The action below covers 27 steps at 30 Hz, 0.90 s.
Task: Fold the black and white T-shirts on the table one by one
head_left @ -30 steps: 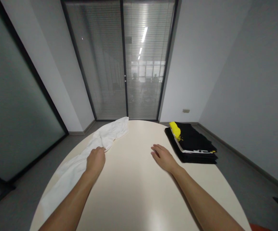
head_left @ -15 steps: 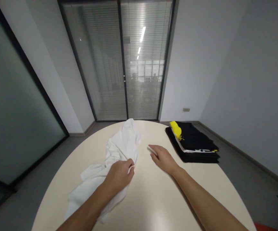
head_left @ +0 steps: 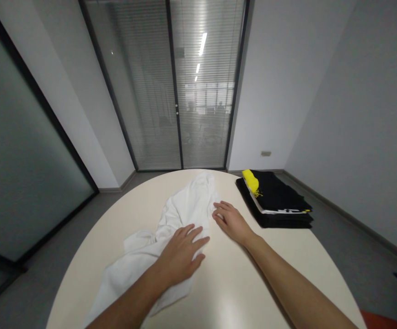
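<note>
Under the flat, open left hand [head_left: 181, 253] lies a white garment [head_left: 185, 210]; the right hand's [head_left: 231, 221] grip is unclear.

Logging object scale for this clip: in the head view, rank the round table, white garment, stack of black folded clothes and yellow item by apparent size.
1. round table
2. white garment
3. stack of black folded clothes, though it lies farther off than the garment's near end
4. yellow item

Round cream table [head_left: 239, 292] on grey floor [head_left: 349, 242]; plain white walls [head_left: 339, 91], frosted glass partition [head_left: 16, 160] left, dark-framed glass doors [head_left: 174, 87] with blinds, ceiling lights reflected.
</note>
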Available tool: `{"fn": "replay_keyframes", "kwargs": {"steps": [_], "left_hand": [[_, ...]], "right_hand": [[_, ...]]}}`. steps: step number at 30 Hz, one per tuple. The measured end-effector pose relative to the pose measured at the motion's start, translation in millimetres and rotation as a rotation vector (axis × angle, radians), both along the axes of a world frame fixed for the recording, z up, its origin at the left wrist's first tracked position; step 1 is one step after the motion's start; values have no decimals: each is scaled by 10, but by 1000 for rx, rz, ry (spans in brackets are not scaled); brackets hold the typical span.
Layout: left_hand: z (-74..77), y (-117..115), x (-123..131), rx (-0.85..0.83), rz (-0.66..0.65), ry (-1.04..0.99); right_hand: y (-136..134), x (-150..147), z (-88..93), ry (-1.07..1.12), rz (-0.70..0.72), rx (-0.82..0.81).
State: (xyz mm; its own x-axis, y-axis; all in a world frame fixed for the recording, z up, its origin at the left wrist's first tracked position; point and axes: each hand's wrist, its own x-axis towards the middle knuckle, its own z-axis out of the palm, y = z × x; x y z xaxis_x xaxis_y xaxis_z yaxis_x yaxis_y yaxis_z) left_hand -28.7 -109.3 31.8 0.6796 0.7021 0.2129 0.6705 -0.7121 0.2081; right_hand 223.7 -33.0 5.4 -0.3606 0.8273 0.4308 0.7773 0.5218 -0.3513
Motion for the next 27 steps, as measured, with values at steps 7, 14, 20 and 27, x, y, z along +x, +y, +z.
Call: {"fn": "replay_keyframes", "kwargs": {"steps": [7, 14, 20, 27], "left_hand": [[14, 103, 25, -50, 99, -159], [210, 553, -576, 17, 602, -791], [191, 854, -1145, 8, 918, -1020], [387, 308, -479, 324, 335, -520]], "right_hand": [[-47, -64, 62, -17, -72, -33], [-82, -107, 98, -110, -115, -23], [-113, -110, 136, 12, -173, -30], [-111, -72, 245, 352, -187, 90]]}}
